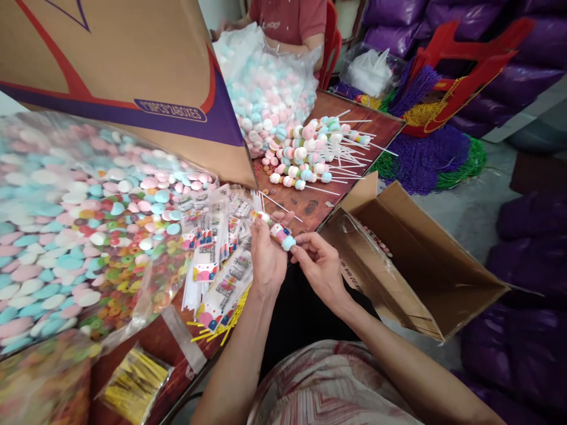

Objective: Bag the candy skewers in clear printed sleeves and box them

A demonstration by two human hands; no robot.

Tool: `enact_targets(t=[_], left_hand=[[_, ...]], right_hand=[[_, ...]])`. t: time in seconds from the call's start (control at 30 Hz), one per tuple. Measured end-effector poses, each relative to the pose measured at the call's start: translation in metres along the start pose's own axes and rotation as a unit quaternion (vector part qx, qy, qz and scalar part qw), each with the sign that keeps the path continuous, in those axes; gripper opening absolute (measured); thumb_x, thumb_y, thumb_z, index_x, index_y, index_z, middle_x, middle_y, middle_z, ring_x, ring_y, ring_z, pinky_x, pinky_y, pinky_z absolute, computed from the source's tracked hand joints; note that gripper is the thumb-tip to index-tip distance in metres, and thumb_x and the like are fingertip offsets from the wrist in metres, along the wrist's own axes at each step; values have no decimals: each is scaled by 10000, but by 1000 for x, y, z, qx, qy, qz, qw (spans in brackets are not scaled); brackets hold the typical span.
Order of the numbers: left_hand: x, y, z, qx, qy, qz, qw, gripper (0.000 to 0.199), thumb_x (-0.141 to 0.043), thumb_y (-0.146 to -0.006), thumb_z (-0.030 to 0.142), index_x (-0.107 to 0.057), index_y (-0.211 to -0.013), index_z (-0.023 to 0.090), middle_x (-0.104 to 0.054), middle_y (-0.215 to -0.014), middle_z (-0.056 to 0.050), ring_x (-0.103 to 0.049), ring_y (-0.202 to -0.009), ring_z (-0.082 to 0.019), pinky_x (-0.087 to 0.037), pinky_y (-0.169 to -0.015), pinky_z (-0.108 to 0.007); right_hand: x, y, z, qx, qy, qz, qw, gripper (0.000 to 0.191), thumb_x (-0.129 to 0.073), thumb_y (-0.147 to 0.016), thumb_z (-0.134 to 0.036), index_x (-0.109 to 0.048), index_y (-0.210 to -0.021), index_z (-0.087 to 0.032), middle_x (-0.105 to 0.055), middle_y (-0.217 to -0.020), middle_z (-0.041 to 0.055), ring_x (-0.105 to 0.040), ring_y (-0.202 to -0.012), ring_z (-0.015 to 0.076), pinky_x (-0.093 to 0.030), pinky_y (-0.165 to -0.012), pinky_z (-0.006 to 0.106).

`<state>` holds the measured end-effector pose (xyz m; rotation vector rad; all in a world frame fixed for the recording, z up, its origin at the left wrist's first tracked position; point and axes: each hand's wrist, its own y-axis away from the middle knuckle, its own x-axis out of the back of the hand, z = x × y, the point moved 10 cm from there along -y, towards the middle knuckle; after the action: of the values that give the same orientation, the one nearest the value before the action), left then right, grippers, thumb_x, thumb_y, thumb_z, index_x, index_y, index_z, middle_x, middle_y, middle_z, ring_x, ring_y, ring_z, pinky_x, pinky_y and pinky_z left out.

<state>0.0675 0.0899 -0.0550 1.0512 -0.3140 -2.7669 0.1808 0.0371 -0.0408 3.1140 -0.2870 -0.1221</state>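
My left hand (269,254) is closed round a candy skewer (280,232) partly covered by a printed wrapper, held near the table's front edge. The thumb and finger of my right hand (319,262) pinch the blue candy at the skewer's lower right end. Just left of my hands lie printed plastic sleeves (230,277), white sticks and yellow twist ties (237,316). Beyond them on the reddish table (314,209) is a pile of finished-looking candy skewers (305,153) with white sticks pointing right.
Loose candies (48,265) and gummy rings (133,277) spread over the left side. A large carton (133,71) stands behind them. An open cardboard box (411,265) is at my right. Across the table a person in a red shirt (287,20) sits behind a candy bag (270,88).
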Motion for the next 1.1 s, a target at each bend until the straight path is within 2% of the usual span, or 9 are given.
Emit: enact_targets(t=[0.13,0.27,0.4,0.47,0.67,0.8,0.87,0.97,1.1], left_hand=[[-6,4,-1,-1,-9,-28,1000,285,-679,-848,442,-493,-932,243,-655,-882,15,-696,-884,-156,-524,-785,-283],[-7,9,-3,5,-38,-36,999,270,-680,-850,414,-485,-914,238,-667,-874,5,-691,-904,-165,-532,-788,-290],[-10,13,-3,-8,-43,-55,998,258,-690,-844,386,-499,-885,218,-676,-916,-11,-681,-936,-161,-525,-832,-303],[-11,12,-4,-3,-34,-62,998,247,-699,-837,361,-505,-881,214,-671,-943,-10,-680,-938,-152,-518,-856,-305],[-9,11,-10,41,-11,-54,998,251,-723,-812,308,-494,-863,218,-668,-920,-11,-684,-938,-164,-519,-854,-319],[-7,11,-9,34,-7,-41,999,258,-733,-800,285,-495,-866,208,-682,-897,-19,-693,-936,-177,-513,-872,-336],[-3,11,-8,24,-11,-25,999,270,-741,-795,286,-498,-877,201,-690,-902,-27,-698,-946,-187,-506,-894,-352],[-1,12,-8,22,-11,-9,1000,266,-741,-800,283,-502,-871,192,-697,-895,-36,-701,-956,-200,-496,-923,-376],[-3,14,-9,23,-16,-7,1000,237,-730,-810,264,-515,-880,192,-706,-907,-40,-696,-969,-194,-489,-950,-383]], right_hand=[[2,-5,-2,15,29,-7,999,117,-635,-859,-320,-646,-845,-205,-638,-705,-11,-615,-628,139,-508,-619,256],[5,-7,-14,64,119,10,991,140,-586,-903,-309,-658,-839,-208,-639,-684,-11,-594,-601,134,-492,-610,252],[-1,0,-35,170,269,22,948,194,-516,-941,-256,-647,-808,-202,-660,-719,22,-600,-641,142,-475,-652,262],[-4,3,-39,200,308,20,930,221,-493,-949,-245,-638,-788,-203,-665,-733,34,-607,-664,148,-472,-665,265],[9,-9,-27,140,262,24,955,160,-548,-943,-283,-628,-827,-207,-666,-694,-5,-594,-578,130,-467,-591,245],[1,-2,-43,206,348,4,915,179,-471,-989,-274,-622,-1052,-200,-722,-984,75,-687,-871,188,-509,-757,276],[-6,4,-47,215,393,-15,894,249,-402,-1020,-283,-599,-1141,-191,-710,-1050,95,-686,-943,194,-507,-758,265],[-14,9,-48,213,460,-27,861,300,-397,-1027,-289,-574,-1233,-164,-702,-1052,97,-689,-903,188,-482,-666,245],[-13,9,-49,230,516,22,825,308,-479,-1001,-340,-603,-1212,-152,-713,-958,80,-680,-764,184,-439,-588,257]])
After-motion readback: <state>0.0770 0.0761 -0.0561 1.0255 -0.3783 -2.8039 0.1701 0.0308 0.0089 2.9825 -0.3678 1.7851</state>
